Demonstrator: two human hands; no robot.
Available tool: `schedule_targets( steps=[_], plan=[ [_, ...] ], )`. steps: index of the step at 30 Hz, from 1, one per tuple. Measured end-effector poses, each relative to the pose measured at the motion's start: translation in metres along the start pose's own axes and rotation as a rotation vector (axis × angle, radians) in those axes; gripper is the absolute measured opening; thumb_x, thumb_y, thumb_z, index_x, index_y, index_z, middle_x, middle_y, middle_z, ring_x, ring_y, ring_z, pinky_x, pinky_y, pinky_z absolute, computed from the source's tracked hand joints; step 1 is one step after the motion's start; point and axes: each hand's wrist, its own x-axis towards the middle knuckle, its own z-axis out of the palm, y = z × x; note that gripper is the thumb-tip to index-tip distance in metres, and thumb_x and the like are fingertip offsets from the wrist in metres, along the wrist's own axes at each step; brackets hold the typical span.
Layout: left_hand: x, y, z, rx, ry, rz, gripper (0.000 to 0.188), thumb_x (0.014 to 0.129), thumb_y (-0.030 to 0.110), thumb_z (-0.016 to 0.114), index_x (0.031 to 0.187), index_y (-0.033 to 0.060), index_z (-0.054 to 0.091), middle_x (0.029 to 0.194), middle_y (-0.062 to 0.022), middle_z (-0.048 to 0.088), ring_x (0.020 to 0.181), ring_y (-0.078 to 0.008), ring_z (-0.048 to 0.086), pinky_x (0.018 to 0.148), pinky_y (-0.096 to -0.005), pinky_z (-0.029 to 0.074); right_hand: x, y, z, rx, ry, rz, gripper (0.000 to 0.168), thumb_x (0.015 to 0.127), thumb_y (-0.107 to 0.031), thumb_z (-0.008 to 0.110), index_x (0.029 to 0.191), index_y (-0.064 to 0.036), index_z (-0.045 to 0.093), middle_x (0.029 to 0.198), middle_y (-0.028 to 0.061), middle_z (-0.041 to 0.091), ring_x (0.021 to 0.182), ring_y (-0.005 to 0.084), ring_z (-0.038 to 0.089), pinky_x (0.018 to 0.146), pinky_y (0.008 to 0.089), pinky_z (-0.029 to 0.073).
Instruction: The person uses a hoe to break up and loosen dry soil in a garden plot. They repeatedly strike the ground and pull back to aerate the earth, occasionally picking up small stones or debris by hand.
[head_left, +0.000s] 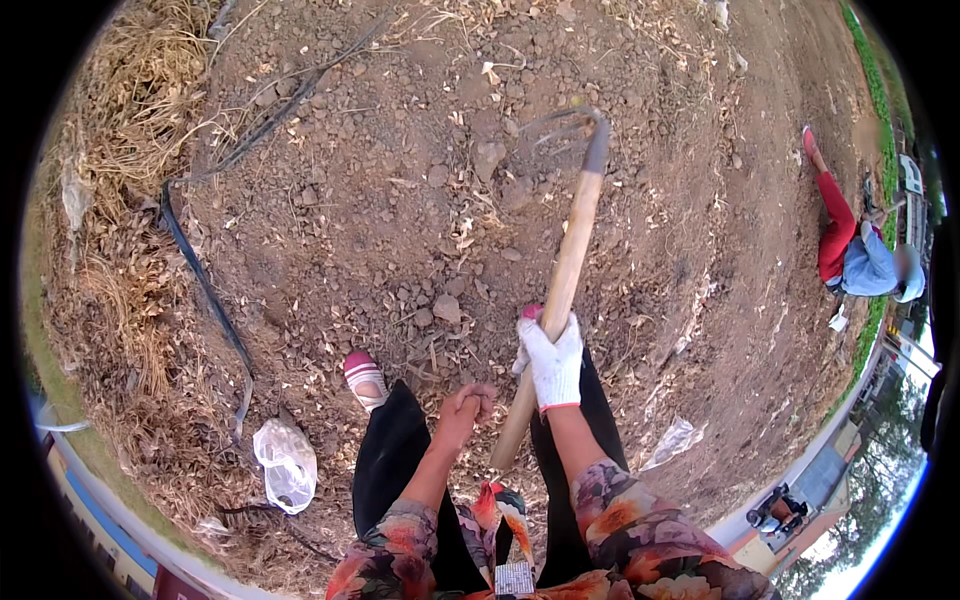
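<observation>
My right hand (553, 356), in a white knit glove with pink fingertips, is wrapped around the wooden handle of a pronged hoe (576, 240). The hoe's metal head, with thin tines blurred by motion, points left over the loose soil ahead of me; whether the tines touch the ground I cannot tell. The handle's butt end hangs between my legs. My left hand (466, 411) is bare and apart from the handle, its fingers curled together with nothing visible in them. Below both hands lies clodded brown soil (420, 262) strewn with dry leaf bits.
A black drip hose (206, 281) bends along the left, beside heaped dry straw (154, 90). A white plastic bag (286, 465) lies left of my foot, and a clear plastic scrap (675, 442) lies to the right. Another person (862, 247) sits on the ground at far right.
</observation>
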Motion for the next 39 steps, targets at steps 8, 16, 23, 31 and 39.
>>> schedule_targets(
  steps=[8, 16, 23, 31, 39],
  plan=[
    [-0.01, 0.016, -0.002, -0.052, -0.021, -0.045, 0.026, 0.095, 0.006, 0.04, 0.101, -0.0023, 0.064, 0.074, -0.0005, 0.057, 0.06, -0.0062, 0.046, 0.055, -0.0208, 0.037, 0.096, 0.024, -0.01, -0.25, 0.132, -0.066, 0.046, 0.084, -0.021, 0.071, 0.113, 0.001, 0.042, 0.071, 0.0083, 0.056, 0.053, 0.0158, 0.057, 0.041, 0.0315, 0.049],
    [-0.028, 0.024, -0.03, -0.05, -0.109, -0.032, 0.025, 0.099, 0.006, 0.044, 0.102, 0.0008, 0.068, 0.081, -0.0027, 0.062, 0.051, -0.0034, 0.04, 0.046, -0.0182, 0.033, -0.056, 0.131, 0.003, -0.36, 0.036, 0.285, 0.046, 0.08, -0.024, 0.072, 0.111, -0.002, 0.047, 0.074, 0.0059, 0.056, 0.054, 0.0134, 0.056, 0.046, 0.0291, 0.049],
    [-0.024, 0.026, -0.024, -0.088, -0.139, -0.064, 0.026, 0.1, 0.006, 0.044, 0.118, 0.0017, 0.061, 0.089, -0.0067, 0.068, 0.056, -0.0034, 0.043, 0.048, -0.0179, 0.036, -0.064, 0.087, -0.047, -0.24, 0.144, 0.151, 0.036, 0.08, -0.017, 0.073, 0.101, -0.002, 0.048, 0.068, 0.0047, 0.055, 0.048, 0.0124, 0.054, 0.042, 0.0275, 0.046],
    [-0.027, 0.022, -0.022, -0.066, -0.19, -0.158, 0.022, 0.101, 0.009, 0.048, 0.114, 0.0014, 0.064, 0.093, -0.0113, 0.069, 0.053, -0.006, 0.048, 0.043, -0.0206, 0.035, 0.061, 0.045, -0.055, -0.293, 0.393, -0.032, 0.04, 0.082, -0.021, 0.067, 0.106, -0.001, 0.042, 0.075, 0.0112, 0.056, 0.052, 0.0176, 0.057, 0.043, 0.0336, 0.049],
    [-0.025, 0.04, -0.023, 0.068, -0.059, -0.214, 0.023, 0.101, 0.016, 0.052, 0.118, 0.0057, 0.063, 0.07, -0.0032, 0.062, 0.042, -0.0049, 0.042, 0.037, -0.0217, 0.03, -0.067, 0.128, -0.023, -0.108, 0.14, 0.355, 0.041, 0.079, -0.016, 0.074, 0.106, -0.001, 0.048, 0.067, 0.0061, 0.055, 0.046, 0.0151, 0.054, 0.039, 0.0303, 0.047]
  ],
)
